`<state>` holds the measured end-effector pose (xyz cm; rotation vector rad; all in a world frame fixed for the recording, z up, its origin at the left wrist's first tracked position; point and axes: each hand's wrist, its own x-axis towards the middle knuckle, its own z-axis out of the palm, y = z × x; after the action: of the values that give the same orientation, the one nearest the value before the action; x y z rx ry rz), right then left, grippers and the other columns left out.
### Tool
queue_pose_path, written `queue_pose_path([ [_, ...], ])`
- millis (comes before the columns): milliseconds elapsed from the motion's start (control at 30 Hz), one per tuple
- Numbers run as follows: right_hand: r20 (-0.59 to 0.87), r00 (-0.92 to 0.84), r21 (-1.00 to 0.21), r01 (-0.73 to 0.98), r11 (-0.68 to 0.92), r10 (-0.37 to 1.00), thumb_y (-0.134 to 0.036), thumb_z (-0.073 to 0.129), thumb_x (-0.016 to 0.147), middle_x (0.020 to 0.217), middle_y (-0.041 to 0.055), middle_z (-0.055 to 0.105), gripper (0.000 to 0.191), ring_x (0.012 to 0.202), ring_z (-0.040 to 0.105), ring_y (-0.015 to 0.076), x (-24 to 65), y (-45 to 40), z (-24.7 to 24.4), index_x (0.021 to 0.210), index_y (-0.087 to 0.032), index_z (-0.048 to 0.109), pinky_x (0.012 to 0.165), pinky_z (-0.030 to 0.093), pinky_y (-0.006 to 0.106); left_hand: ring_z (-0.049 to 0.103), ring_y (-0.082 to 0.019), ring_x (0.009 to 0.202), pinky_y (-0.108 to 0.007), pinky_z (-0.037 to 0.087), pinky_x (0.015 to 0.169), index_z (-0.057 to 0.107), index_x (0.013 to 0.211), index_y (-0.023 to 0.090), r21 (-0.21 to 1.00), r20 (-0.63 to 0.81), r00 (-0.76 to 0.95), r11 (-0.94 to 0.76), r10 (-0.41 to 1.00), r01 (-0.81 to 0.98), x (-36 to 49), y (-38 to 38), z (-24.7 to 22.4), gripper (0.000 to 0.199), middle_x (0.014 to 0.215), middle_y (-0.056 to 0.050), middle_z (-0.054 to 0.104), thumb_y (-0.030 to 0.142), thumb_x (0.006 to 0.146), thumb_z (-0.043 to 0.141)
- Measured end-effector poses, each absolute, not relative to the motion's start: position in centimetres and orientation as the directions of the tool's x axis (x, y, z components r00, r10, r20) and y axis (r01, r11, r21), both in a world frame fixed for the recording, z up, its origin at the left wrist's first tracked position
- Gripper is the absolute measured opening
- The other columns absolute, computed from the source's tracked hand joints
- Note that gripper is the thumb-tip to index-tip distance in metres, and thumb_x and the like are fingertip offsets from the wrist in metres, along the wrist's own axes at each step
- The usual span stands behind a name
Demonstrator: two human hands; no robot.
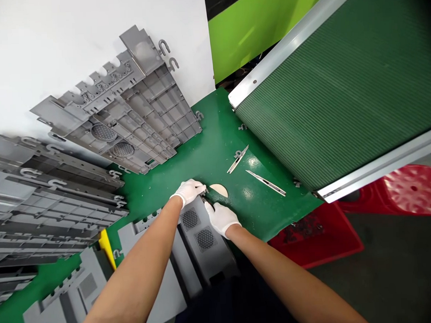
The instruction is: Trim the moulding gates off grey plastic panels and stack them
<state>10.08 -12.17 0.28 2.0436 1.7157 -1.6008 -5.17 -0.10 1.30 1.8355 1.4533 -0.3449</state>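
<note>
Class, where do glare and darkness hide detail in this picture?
Head view: white glare spots the glossy green tabletop near two slim pointed metallic tools; dark clothing below the gray grilled plastic panel sinks into blackness; the upper right corner darkens.

White wall [73, 39] behind green table [210, 152]; lime-green panel [246, 35] beyond. Ribbed green conveyor belt [343, 86], metal-edged, at right. Red stool [412, 190] below, dark floor [392, 268]. Light glints [251, 161] on table.

White gloves [188, 191] on both hands [223, 218], bare forearms [144, 258], dark navy clothing [234, 304]
</note>
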Motion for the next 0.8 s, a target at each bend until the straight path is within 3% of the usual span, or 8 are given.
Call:
queue_pose_path([
  [233, -0.658, -0.111, -0.508, 0.795, -0.33, 0.745, -0.06, 0.014, 0.096, 0.095, 0.023, 0.072, 0.074, 0.094, 0.068, 0.0332, 9.8, -12.1, 0.2, 0.105, -0.009, 0.065, 0.083, 0.047, 0.041, 0.063, -0.02, 0.089, -0.028, 0.045, 0.086, 0.078, 0.091, 0.028, 0.403, -0.632, 0.329, -0.066, 0.702, 0.913, -5.2, 0.1, 1.1, 0.04, 0.095, -0.002, 0.073, 0.053, 0.087, 0.047],
  [433, -0.642, -0.153, -0.519, 0.808, -0.279, 0.752, -0.066, 0.022, 0.093, 0.096, 0.0233, 0.072, 0.073, 0.097, 0.067, 0.0339, 11.1, -11.4, -0.1, 0.104, -0.009, 0.066, 0.085, 0.046, 0.042, 0.064, -0.018, 0.086, -0.025, 0.047, 0.079, 0.077, 0.093, 0.026, 0.422, -0.634, 0.329, -0.043, 0.7, 0.905, -5.7, 0.3, 0.4, 0.041, 0.1, -0.002, 0.074, 0.054, 0.087, 0.048],
  [800, -0.656, -0.097, -0.515, 0.783, -0.35, 0.748, -0.063, 0.01, 0.096, 0.109, 0.02, 0.07, 0.074, 0.1, 0.067, 0.0293, 8.7, -11.8, 0.8, 0.107, -0.014, 0.064, 0.086, 0.047, 0.039, 0.064, -0.019, 0.088, -0.026, 0.046, 0.081, 0.078, 0.093, 0.025, 0.452, -0.637, 0.336, -0.017, 0.694, 0.892, -5.6, 0.3, 1.3, 0.041, 0.1, -0.003, 0.073, 0.053, 0.085, 0.049],
])
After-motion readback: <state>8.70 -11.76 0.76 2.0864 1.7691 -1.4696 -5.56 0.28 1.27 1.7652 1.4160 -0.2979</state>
